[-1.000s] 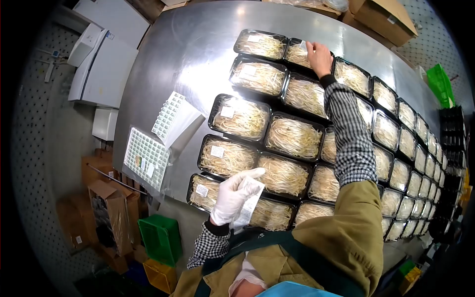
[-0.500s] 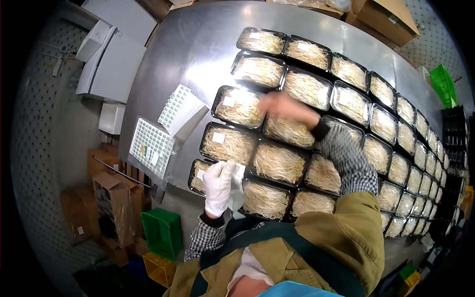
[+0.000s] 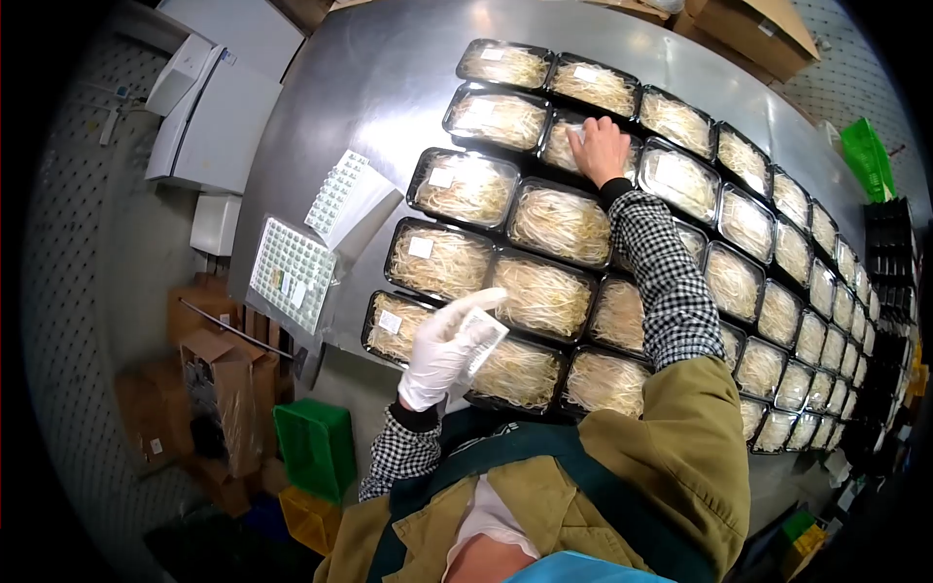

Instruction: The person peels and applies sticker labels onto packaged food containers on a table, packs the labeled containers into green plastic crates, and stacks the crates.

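My left hand (image 3: 439,358), in a white glove, is closed on a strip of white labels (image 3: 483,340) above the near trays. Bare and with bent fingers, my right hand (image 3: 600,149) touches the top of a bean sprout tray (image 3: 561,146) in the second row from the far side; what lies under its fingertips is hidden. Several black trays of pale sprouts under clear film stand in rows. White labels show on the left column, such as on one tray (image 3: 439,257), and on the far tray (image 3: 595,85) just beyond my right hand.
Label sheets (image 3: 292,275) and a folded stack (image 3: 350,201) lie on the left of the metal table (image 3: 321,107). Beside it on the floor are a green crate (image 3: 316,449) and cardboard boxes (image 3: 219,379). Another cardboard box (image 3: 753,37) sits beyond the far edge.
My right hand left the far-row tray, came back toward my left hand, then reached out to the second-row tray. The far-row tray's label is now uncovered. My left hand stayed low with the strip.
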Demonstrator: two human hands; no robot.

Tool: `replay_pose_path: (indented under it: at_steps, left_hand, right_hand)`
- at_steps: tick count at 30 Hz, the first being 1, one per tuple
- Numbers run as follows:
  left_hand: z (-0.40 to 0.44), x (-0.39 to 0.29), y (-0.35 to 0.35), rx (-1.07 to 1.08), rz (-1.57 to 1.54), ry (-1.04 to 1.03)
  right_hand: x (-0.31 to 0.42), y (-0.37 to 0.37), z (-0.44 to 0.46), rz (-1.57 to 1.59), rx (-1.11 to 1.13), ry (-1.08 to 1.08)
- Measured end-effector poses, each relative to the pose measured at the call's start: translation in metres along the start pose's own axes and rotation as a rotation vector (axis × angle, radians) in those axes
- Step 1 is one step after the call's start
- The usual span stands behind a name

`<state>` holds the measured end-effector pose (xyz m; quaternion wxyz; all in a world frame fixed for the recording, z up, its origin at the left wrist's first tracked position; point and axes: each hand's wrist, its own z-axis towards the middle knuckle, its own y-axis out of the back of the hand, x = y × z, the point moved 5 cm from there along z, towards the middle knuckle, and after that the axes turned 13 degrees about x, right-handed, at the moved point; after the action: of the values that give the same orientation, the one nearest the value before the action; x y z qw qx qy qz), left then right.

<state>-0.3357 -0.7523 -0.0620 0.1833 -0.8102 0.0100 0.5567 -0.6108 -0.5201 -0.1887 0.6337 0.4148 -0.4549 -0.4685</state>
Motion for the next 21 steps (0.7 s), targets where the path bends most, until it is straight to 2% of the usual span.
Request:
replay_pose_path:
  at_steps: [1,2,4,6,8,10,12,13,14,15,16,17,18,19,20,21]
  left_hand:
    - [-0.009,-0.004,0.011,-0.027,0.066,0.007]
    - [-0.016,-0.010,0.018,-0.096,0.062,-0.083]
    - [-0.034,-0.007,0.043,-0.133,0.082,-0.078]
    - [-0.039,-0.009,0.058,-0.263,0.225,-0.099]
    - [-0.038,-0.012,0.057,-0.344,0.305,-0.134]
    - [-0.042,-0.005,0.053,-0.374,0.179,-0.132]
    - [-0.049,0.003,0.056,-0.355,0.258,-0.214]
    - [-0.053,0.007,0.058,-0.379,0.270,-0.166]
    - [-0.055,0.009,0.054,-0.314,0.273,-0.147]
    - [-0.057,0.008,0.050,-0.249,0.277,-0.127]
    - [-0.057,0.000,0.039,-0.129,0.292,-0.154]
    - [-0.060,0.006,0.038,-0.044,0.355,-0.090]
    - [-0.064,0.016,0.039,0.014,0.253,0.001]
    - [-0.072,0.015,0.041,0.053,0.219,0.022]
    - [-0.081,0.015,0.045,0.086,0.185,0.043]
    - [-0.090,0.006,0.050,0.118,0.312,-0.120]
  right_hand:
    - [-0.001,-0.004,0.001,-0.017,0.039,-0.062]
    - [-0.003,-0.004,-0.001,-0.003,0.027,-0.086]
    - [-0.008,-0.003,-0.004,0.019,-0.073,-0.083]
    - [0.013,0.007,-0.025,0.157,-0.097,0.020]
    - [0.085,0.046,-0.071,0.842,0.394,0.073]
    - [0.166,0.073,-0.145,1.390,0.845,0.392]
    - [0.207,0.114,-0.202,1.518,1.078,0.240]
    - [0.211,0.122,-0.212,1.588,0.995,0.194]
    - [0.210,0.128,-0.220,1.650,0.903,0.139]
    - [0.205,0.135,-0.222,1.528,0.851,0.151]
    - [0.200,0.138,-0.223,1.536,0.765,0.228]
    - [0.190,0.138,-0.222,1.475,0.736,0.207]
    - [0.180,0.136,-0.219,1.413,0.711,0.189]
    - [0.162,0.124,-0.211,1.548,0.563,0.005]
    - [0.136,0.114,-0.193,1.460,0.441,-0.018]
    - [0.099,0.089,-0.175,1.245,0.370,-0.162]
